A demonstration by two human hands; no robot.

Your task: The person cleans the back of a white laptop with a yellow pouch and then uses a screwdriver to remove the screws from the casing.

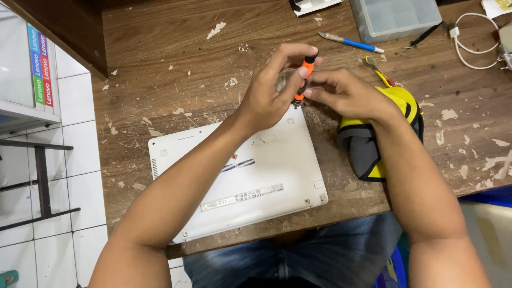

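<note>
A white laptop [256, 176] lies bottom side up on the worn wooden table [170, 69]. Above its far right corner I hold an orange and black screwdriver [305, 73] upright. My left hand [272, 90] grips the handle, with one fingertip on the top cap. My right hand [341, 93] pinches the lower part of the screwdriver near the tip. The tip is hidden behind my fingers.
A yellow and grey cloth pouch [373, 144] lies under my right forearm. At the far side are a clear plastic box [394, 16], a blue-handled knife [349, 42] and a white cable [472, 40]. The table's left edge drops to a tiled floor [80, 160].
</note>
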